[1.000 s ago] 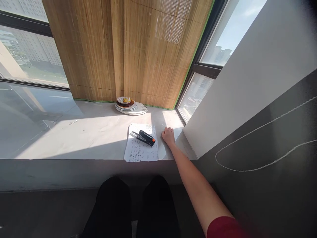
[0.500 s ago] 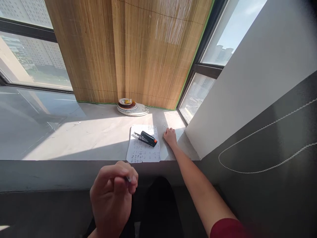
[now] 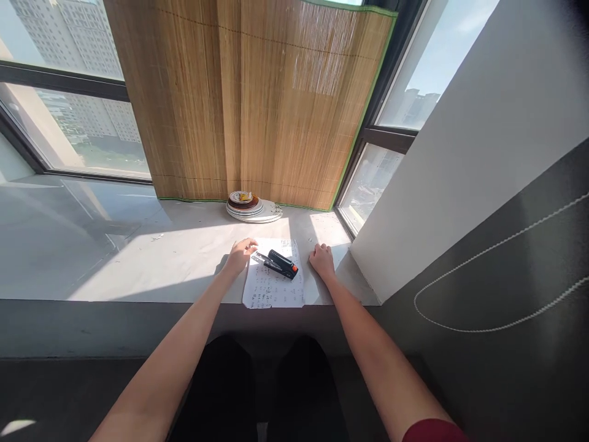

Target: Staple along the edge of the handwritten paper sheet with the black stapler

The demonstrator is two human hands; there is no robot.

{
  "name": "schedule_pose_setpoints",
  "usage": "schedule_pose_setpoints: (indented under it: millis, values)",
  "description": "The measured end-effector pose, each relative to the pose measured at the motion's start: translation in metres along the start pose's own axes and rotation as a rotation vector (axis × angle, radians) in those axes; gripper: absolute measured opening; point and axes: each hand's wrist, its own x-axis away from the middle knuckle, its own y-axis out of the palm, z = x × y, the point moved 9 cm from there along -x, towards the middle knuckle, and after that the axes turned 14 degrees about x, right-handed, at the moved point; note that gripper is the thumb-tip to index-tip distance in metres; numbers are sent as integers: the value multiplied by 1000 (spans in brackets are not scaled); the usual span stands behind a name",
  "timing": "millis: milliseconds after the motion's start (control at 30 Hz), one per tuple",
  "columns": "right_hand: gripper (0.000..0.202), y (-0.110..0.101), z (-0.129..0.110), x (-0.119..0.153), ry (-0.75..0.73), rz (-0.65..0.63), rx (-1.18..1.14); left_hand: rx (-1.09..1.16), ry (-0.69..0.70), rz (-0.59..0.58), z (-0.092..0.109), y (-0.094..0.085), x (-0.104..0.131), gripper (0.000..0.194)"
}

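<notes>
"Paper [image 3: 276,294], flat on the sill [image 3: 184,261] under the black tools [image 3: 282,265]. How best to handle it?"

"Lightly, so nothing slides. Left hand [image 3: 238,256] half-curled at its upper-left corner, right hand [image 3: 323,261] loosely curled beside it; I can't tell whether either grips anything."

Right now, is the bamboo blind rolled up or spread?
Spread: the bamboo blind shows its slats side by side, reaching down to a green lower edge behind the stacked plates.
</notes>
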Motion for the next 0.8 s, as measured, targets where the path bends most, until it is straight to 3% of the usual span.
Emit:
schedule_pose_setpoints:
  millis: [100, 167, 533, 800]
  values:
    - [23, 1, 0, 0, 10, -15, 3, -98, 49, -177, -2, 12, -6, 22]
    - [22, 2, 0, -1, 12, -24, -1, -106, 27, -221, -10, 15, -5, 25]
    - [22, 7, 2, -4, 14, -35, -8, -167, -32, -247, -20, 19, -8, 27]
    - [20, 10, 3, -5, 8, -9, -23, -61, -27, -199, -20, 15, -8, 27]
